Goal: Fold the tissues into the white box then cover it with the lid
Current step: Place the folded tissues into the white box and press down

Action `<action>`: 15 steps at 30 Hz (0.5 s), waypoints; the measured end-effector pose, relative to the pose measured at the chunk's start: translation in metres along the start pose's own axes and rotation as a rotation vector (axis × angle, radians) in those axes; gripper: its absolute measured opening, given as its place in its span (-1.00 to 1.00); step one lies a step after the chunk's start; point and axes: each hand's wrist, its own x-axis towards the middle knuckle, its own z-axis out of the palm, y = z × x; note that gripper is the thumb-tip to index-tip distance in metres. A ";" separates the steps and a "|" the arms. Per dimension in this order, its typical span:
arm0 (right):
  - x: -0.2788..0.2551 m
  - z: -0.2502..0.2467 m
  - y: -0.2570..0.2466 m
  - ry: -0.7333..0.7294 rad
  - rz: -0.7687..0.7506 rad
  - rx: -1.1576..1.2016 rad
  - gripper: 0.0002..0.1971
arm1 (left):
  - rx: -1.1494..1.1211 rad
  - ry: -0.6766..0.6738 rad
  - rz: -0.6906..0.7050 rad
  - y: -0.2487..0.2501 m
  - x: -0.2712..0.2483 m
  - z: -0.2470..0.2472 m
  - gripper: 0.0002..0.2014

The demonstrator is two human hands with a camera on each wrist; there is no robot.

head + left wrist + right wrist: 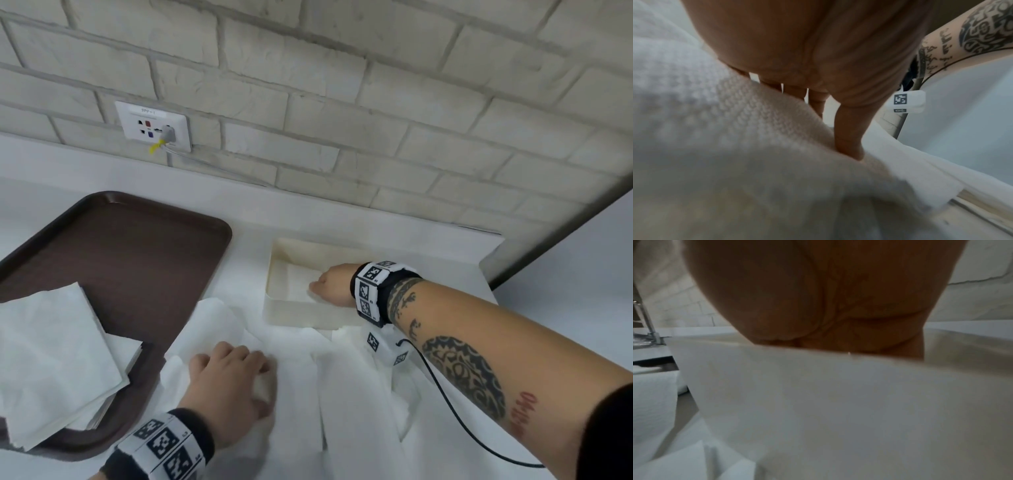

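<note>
Nearby, brown tray point(137, 246) bearing tissues point(58, 356).

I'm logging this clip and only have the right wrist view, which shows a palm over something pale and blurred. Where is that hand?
Observer: In the head view the right hand is inside the open white box, on a flat tissue lying in it. Its fingers are hidden.
Reviewer: And the other hand?
Observer: The left hand is on the loose tissues spread on the counter in front of the box, its grip pinching a fold.
Reviewer: Are any more tissues waiting?
Observer: A folded stack sits on the brown tray, to the left of the box.
</note>
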 end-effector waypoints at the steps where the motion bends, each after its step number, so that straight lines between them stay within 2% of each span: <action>1: -0.005 0.000 0.000 -0.009 -0.003 0.025 -0.37 | -0.010 0.024 0.008 0.000 0.000 -0.001 -0.69; 3: -0.020 0.000 -0.001 0.000 -0.011 0.098 -0.36 | -0.006 0.086 0.030 -0.001 -0.001 -0.003 -0.82; 5: -0.036 0.004 -0.001 0.095 -0.030 0.213 -0.39 | -0.012 0.113 0.041 -0.002 -0.003 -0.006 -0.80; 6: -0.045 0.010 0.000 0.189 -0.042 0.280 -0.45 | -0.021 0.123 0.048 -0.002 -0.005 -0.008 -0.80; 10: -0.085 0.048 -0.006 0.736 -0.099 0.560 -0.75 | -0.092 0.181 0.110 -0.003 -0.009 -0.017 -0.86; 11: -0.096 0.059 -0.011 0.817 -0.121 0.622 -0.79 | -0.130 0.199 0.129 -0.003 -0.010 -0.019 -0.87; 12: -0.109 0.070 -0.016 0.834 -0.149 0.668 -0.80 | -0.169 0.216 0.153 -0.002 -0.011 -0.023 -0.87; 13: -0.119 0.080 -0.022 0.787 -0.182 0.687 -0.78 | -0.207 0.231 0.186 -0.001 -0.012 -0.026 -0.86; 15: -0.135 0.095 -0.037 0.596 -0.234 0.610 -0.65 | -0.252 0.237 0.279 0.002 -0.013 -0.033 -0.81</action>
